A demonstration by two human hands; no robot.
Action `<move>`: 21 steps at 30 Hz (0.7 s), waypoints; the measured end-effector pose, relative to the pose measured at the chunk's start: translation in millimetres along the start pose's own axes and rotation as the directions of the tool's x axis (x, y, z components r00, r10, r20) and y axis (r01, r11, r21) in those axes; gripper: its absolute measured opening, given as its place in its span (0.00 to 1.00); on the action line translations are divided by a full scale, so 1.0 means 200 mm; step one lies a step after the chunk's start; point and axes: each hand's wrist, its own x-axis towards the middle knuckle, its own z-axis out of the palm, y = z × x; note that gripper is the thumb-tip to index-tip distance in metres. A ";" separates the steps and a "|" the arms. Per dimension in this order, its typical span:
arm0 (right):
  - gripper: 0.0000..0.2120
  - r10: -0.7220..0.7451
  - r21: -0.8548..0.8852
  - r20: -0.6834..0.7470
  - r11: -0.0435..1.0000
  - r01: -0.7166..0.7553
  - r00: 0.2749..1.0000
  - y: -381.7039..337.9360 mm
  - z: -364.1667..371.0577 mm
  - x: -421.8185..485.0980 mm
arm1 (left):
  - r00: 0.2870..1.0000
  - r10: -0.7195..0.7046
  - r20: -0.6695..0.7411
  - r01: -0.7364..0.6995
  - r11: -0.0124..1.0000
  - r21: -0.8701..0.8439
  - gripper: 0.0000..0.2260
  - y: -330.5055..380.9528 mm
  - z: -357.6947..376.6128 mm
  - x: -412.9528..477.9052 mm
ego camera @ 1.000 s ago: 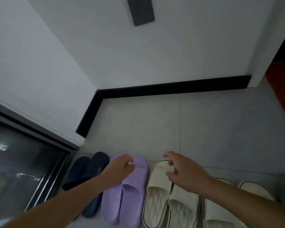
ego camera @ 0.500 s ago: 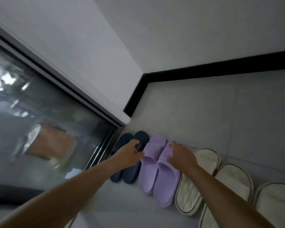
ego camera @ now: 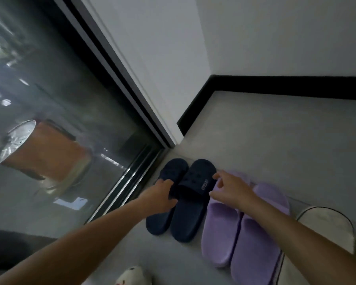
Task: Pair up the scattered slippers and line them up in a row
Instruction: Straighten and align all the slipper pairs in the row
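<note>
Two dark navy foam slide slippers (ego camera: 185,200) side by side on grey floor tile (ego camera: 275,145), toes toward black baseboard (ego camera: 286,87), tight in the corner by black-framed glass sliding door (ego camera: 115,79). Left navy slipper just beside the door track, right one touching it along the inner edge. Left hand (ego camera: 160,197) on the strap of the left navy slipper, fingers curled over the strap edge and gripping it, thumb side at the seam between the two straps. Right hand (ego camera: 230,189) above the toe end of the inner lilac slipper, fingers spread and loose, fingertips (ego camera: 215,176) at the outer edge of the right navy slipper's strap; touching or just short of it, cannot tell. Nothing clasped in right hand. Pair of lilac foam slide slippers (ego camera: 245,227) next in the row, parallel, touching each other, left one just beside the right navy slipper, right forearm crossing over them. Cream quilted slipper with dark piping (ego camera: 327,225) at right edge, partly cut off, next to the lilac pair. White plush item with dark spots (ego camera: 132,275) at bottom edge, mostly out of frame, type unclear. Orange-brown cylinder with pale lining (ego camera: 41,149) seen through or reflected in the glass, blurred.
</note>
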 end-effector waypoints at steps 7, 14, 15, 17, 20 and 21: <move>0.54 0.080 -0.580 0.082 0.814 -0.017 0.993 -0.16 0.40 0.27 | 0.960 0.219 0.175 -0.266 0.910 0.318 0.50 -0.39 0.09 0.45; 0.40 0.226 -0.588 -0.039 0.782 -0.205 0.973 -0.21 0.42 0.37 | 0.886 0.400 0.235 -0.415 0.910 0.018 0.46 -0.49 0.08 0.68; 0.40 0.232 -0.581 -0.040 0.786 -0.211 0.972 -0.21 0.41 0.38 | 0.881 0.397 0.256 -0.413 0.911 0.010 0.46 -0.48 0.09 0.70; 0.40 0.238 -0.561 -0.041 0.798 -0.220 0.970 -0.20 0.42 0.38 | 0.877 0.387 0.283 -0.412 0.911 0.030 0.46 -0.46 0.11 0.74; 0.41 0.236 -0.537 -0.042 0.814 -0.221 0.971 -0.18 0.45 0.34 | 0.885 0.380 0.269 -0.400 0.916 0.022 0.43 -0.45 0.11 0.77; 0.41 0.229 -0.531 -0.035 0.820 -0.213 0.973 -0.18 0.45 0.33 | 0.890 0.382 0.249 -0.396 0.918 0.009 0.42 -0.45 0.11 0.76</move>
